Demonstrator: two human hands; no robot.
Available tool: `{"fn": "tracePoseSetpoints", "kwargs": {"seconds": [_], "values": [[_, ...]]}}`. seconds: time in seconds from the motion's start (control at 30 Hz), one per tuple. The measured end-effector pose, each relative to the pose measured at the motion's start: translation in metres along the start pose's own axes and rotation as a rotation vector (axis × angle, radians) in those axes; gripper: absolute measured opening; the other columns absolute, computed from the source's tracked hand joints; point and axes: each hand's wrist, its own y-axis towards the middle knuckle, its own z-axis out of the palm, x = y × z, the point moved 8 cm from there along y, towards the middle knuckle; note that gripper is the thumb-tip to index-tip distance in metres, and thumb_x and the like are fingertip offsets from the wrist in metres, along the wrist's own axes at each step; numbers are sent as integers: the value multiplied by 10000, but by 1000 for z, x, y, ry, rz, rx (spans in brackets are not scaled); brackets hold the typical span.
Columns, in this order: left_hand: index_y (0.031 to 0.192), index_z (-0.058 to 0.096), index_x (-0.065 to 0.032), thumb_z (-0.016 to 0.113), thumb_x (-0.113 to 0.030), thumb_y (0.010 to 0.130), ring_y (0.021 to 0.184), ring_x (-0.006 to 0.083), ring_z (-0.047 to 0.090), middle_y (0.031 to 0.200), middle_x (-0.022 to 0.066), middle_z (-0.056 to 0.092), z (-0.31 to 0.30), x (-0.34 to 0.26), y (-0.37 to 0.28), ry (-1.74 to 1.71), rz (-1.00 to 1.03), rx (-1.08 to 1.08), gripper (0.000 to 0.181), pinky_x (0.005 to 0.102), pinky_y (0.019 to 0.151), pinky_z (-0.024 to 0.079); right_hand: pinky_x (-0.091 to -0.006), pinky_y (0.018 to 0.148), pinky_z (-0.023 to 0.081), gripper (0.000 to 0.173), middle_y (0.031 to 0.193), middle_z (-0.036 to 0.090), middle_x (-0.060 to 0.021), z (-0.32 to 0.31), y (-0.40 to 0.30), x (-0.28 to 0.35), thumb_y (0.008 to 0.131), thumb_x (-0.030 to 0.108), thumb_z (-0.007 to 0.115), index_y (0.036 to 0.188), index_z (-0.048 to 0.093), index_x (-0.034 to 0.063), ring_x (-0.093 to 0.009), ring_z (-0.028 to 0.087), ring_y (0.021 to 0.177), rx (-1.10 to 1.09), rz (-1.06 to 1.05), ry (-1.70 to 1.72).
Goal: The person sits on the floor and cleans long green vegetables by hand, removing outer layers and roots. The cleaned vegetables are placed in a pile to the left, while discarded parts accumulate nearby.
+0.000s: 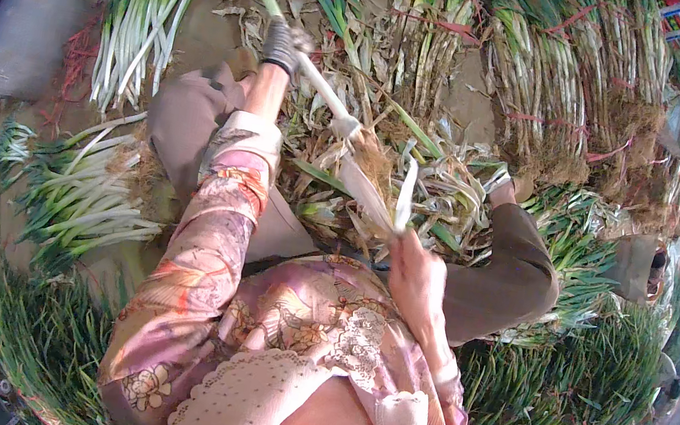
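Note:
My left hand (282, 49), in a grey glove, grips a green onion stalk (325, 91) near its green top. The white shaft slants down toward my right, its brown roots (373, 159) hanging at the lower end. Closed on a pale strip of outer leaf sheath (364, 190) is my bare right hand (415, 276), close to my lap. That strip stretches from the root end to my fingers, and a white end of peel (407, 189) sticks up above them. Beneath both hands lies a heap of stripped leaves and husks (448, 192).
Cleaned green onions (142, 38) lie at the upper left, with another pile (98, 196) below. Bundles with roots (535, 96), tied with red strips, fill the upper right. Green tops (557, 390) crowd the lower right and more (45, 333) the lower left. A grey sheet-like object (26, 40) stands far left.

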Motion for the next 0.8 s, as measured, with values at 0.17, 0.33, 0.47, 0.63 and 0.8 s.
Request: {"fn": "tracePoseSetpoints", "kwargs": {"seconds": [0.17,0.33,0.47,0.63,0.8], "values": [[644,388,-135,424,-559,894,366,122,325,489,-27,356,4,-26,28,-238,-101,150,494,284,336,252,-388,471,425,124,588,497,-214,-73,-45,-27,868,82,540,765,501,26,-389,555,549,-260,160,77],[693,372,-112,400,-522,918,370,127,319,507,-22,354,-1,-8,-12,-41,136,-197,468,288,371,285,-443,896,359,525,1129,555,-147,-61,36,-36,788,327,662,1197,522,29,-326,500,1043,-442,111,-786],[777,378,-127,418,-494,923,376,133,334,517,-7,366,3,7,-26,13,130,-336,396,295,359,272,-385,723,419,223,793,586,-132,-41,60,7,830,238,622,844,573,21,-290,559,781,-410,-118,-163],[700,379,-124,428,-435,929,371,140,342,492,-5,359,3,20,-38,-39,52,-317,389,310,359,293,-382,643,416,112,739,549,-103,-22,46,15,790,123,634,844,581,40,-286,515,690,-518,-222,73],[711,399,-124,457,-357,919,380,184,389,488,24,381,-4,32,-47,207,111,-445,318,357,384,365,-394,744,401,338,946,544,-107,-22,63,47,722,217,698,982,566,45,-291,507,894,-475,-331,-308]]}}
